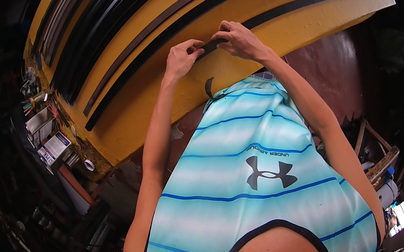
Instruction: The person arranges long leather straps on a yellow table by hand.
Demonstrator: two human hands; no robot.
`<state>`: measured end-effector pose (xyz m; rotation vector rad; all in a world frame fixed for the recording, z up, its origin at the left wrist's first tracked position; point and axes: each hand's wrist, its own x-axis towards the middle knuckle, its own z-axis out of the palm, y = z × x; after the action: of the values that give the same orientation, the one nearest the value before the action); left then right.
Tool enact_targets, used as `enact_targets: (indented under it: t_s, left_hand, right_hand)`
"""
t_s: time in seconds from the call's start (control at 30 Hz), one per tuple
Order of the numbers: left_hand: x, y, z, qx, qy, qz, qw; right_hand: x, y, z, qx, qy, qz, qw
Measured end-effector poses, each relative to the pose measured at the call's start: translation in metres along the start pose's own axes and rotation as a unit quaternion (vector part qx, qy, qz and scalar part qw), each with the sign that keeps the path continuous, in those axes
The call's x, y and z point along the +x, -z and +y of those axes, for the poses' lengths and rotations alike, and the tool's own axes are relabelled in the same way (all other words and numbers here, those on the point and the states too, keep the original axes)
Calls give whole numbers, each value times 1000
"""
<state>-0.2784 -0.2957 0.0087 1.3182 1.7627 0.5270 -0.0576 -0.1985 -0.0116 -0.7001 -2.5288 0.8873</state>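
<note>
A long dark strip [298, 8] runs along the near side of the yellow table, its left end between my hands. My right hand [241, 41] is closed on the strip a little way from that end, fingers bent over it. My left hand [184, 58] pinches at the end of the same strip, thumb and fingertips close together. Below the hands, a short curved black piece [209, 88] shows at the table's edge near my shirt; what it is attached to cannot be made out.
Several more dark and brown strips [150, 25] lie side by side across the yellow table [127, 129]. Left of the table are boxes [55, 146] and a white tape roll [89, 164]. A wooden frame [383, 162] stands at lower right.
</note>
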Motion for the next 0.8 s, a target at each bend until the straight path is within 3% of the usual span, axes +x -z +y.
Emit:
enact_targets:
  t_s: [0.27,0.8]
  left_hand:
    - [-2,-5,1,38,-24,35,998]
    - [-3,-2,4,47,-9,13,999]
  right_hand:
    - [0,-4,1,4,-15,10,1000]
    - [9,-5,-13,-24,-55,3,998]
